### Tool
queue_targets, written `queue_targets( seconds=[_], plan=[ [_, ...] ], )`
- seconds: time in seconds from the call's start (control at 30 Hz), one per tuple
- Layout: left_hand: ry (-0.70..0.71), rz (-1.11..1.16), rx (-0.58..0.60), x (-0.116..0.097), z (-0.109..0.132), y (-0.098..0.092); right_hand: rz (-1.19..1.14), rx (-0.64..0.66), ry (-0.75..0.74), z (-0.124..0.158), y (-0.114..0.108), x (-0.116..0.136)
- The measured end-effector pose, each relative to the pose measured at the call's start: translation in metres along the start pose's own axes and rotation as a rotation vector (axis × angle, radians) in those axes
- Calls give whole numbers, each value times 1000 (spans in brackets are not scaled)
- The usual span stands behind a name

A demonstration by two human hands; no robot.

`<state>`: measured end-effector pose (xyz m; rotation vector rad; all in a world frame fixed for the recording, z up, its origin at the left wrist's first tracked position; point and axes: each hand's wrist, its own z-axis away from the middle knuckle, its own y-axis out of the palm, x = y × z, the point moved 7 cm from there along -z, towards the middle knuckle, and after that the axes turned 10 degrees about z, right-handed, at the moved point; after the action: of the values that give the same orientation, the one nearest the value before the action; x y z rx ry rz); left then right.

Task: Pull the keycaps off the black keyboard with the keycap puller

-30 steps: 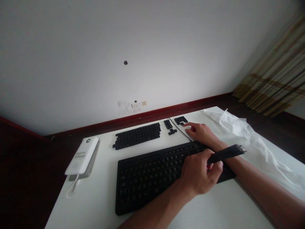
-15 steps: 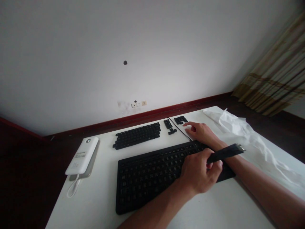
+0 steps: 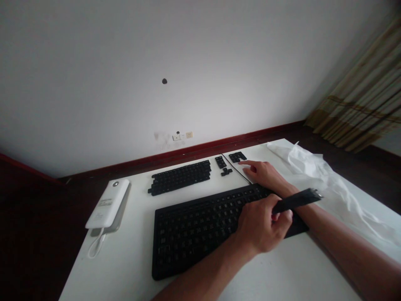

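My left hand (image 3: 263, 225) is closed round a black stick-like tool (image 3: 297, 200) with a metal tip pointing right, above the right part of a black keyboard base (image 3: 194, 234) whose key places look bare. Beyond it, my right hand (image 3: 265, 173) has its index finger stretched out at the near edge of a small group of black keycaps (image 3: 237, 156); its other fingers are partly hidden. To the left lie a narrow keycap group (image 3: 220, 161), an arrow-shaped cluster (image 3: 226, 171) and a large block of keycaps (image 3: 181, 177).
A white power bank (image 3: 106, 205) with a short cable lies on a grey flat object at the left of the white table (image 3: 134, 242). A thin dark cable (image 3: 234, 168) runs behind the keyboard. Crumpled white plastic (image 3: 326, 175) covers part of the right side.
My right index finger has shifted slightly left and up, and a keycap near its tip now sits against or beneath it. My left hand and the tool have hardly moved.
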<state>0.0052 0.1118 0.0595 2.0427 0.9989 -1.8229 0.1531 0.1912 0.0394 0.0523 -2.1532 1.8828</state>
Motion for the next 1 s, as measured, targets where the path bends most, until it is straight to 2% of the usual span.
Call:
queue_targets(
  seconds=[1.0],
  plan=[
    [9, -2, -13, 1, 0, 0, 9, 1, 49, 1, -3, 1]
  ],
)
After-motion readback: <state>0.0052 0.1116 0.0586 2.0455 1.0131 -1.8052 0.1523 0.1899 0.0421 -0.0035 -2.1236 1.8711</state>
